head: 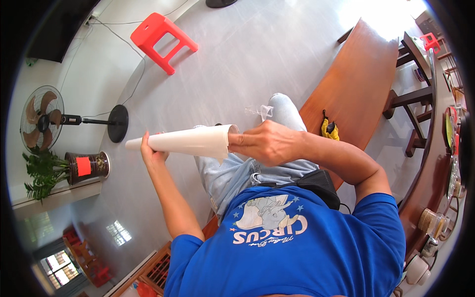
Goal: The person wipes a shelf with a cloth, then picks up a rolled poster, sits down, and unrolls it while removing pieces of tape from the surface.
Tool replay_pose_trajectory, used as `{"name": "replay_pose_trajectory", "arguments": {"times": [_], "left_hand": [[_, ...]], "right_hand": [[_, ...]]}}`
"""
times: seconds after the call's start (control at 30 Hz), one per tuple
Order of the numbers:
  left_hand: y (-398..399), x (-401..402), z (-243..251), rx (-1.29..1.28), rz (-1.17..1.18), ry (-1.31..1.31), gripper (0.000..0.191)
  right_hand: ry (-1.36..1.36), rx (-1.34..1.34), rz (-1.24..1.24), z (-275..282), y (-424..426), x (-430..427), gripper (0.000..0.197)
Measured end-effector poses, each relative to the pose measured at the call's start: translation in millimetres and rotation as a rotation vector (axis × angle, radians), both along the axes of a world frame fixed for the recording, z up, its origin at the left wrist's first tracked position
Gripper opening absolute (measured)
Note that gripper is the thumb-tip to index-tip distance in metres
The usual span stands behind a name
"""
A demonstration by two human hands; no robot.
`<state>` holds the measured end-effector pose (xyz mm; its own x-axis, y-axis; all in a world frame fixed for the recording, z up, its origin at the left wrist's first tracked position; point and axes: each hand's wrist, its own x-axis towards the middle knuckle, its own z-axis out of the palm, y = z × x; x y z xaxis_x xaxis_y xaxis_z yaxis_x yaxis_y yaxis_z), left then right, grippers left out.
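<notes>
A long white paper cone [185, 143] lies level in front of my lap, its narrow tip pointing left and its wide mouth right. My left hand [153, 150] is wrapped around it near the narrow tip, thumb and fingers on opposite sides. At the wide mouth, my right hand [269, 143] has its extended fingers reaching inside, and the fingertips are hidden by the paper. Whether those fingers grip the paper is not visible. A translucent film-like scrap [264, 111] shows just beyond the right knuckles, by the knee of my jeans [284, 107].
A wooden bench [356, 81] runs along my right, with a small yellow-and-black pouch [329, 130] on it. Further right stands a dark table [419, 208] holding jars. Ahead is a red plastic stool [159, 41]. Leftward are a standing fan [118, 122] and a potted plant [89, 169].
</notes>
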<state>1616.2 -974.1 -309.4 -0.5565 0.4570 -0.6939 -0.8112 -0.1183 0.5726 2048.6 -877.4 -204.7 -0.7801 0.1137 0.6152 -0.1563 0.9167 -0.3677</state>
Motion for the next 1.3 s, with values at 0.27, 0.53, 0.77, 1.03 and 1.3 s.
{"name": "replay_pose_trajectory", "arguments": {"times": [0.27, 0.53, 0.77, 1.03, 1.3], "left_hand": [[13.9, 22.1, -6.3, -0.067, -0.055, 0.004, 0.041], [14.1, 24.4, -18.5, -0.096, -0.181, 0.011, 0.040], [29.8, 37.4, 9.0, -0.110, -0.052, 0.129, 0.039], [20.6, 4.8, 39.6, 0.001, -0.031, 0.216, 0.047], [14.3, 29.0, 29.1, 0.178, -0.023, 0.455, 0.054]], "right_hand": [[-0.295, -0.134, 0.045, -4.2, 8.3, 8.9, 0.040], [-0.432, -0.104, 0.012, -19.7, -4.7, 10.9, 0.020], [-0.538, -0.664, -0.224, -55.6, -11.0, 0.8, 0.021], [-0.359, -1.382, -0.008, -57.5, -41.5, 21.9, 0.041], [0.017, -2.046, -0.055, -55.3, -38.2, 47.7, 0.045]]}}
